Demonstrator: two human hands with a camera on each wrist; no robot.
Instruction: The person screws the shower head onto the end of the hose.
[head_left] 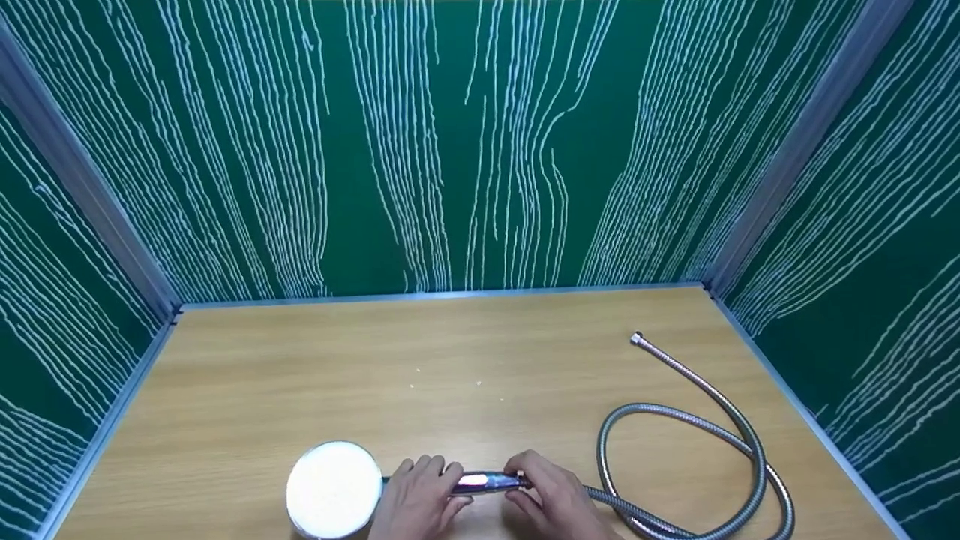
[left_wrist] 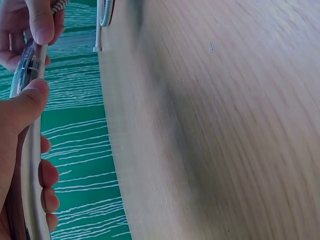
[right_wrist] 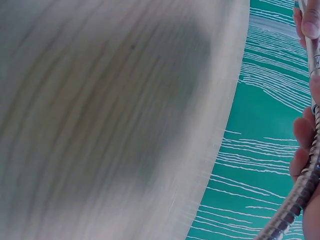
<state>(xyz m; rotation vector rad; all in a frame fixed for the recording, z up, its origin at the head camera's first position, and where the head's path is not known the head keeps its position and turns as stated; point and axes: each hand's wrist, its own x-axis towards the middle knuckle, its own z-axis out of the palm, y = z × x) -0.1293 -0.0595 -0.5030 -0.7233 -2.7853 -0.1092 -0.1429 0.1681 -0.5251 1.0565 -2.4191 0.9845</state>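
Note:
A chrome shower head with a round white face (head_left: 334,489) is held sideways close to the table's near edge, its face to the left. My left hand (head_left: 421,495) grips its shiny handle (head_left: 487,482), with fingers wrapped around it in the left wrist view and the thumb lying along it. At the handle's right end, my right hand (head_left: 553,495) pinches the joint where the ribbed metal shower hose (head_left: 686,415) meets the handle. In the right wrist view the hose (right_wrist: 295,200) runs down past the palm; its end fitting is mostly hidden by the fingers.
The hose lies in a loose loop on the wooden table (head_left: 420,337) at the right, its free end nut (head_left: 636,338) toward the back. Green panels (head_left: 480,150) with white wavy lines enclose the back and sides. A few tiny white specks dot the tabletop.

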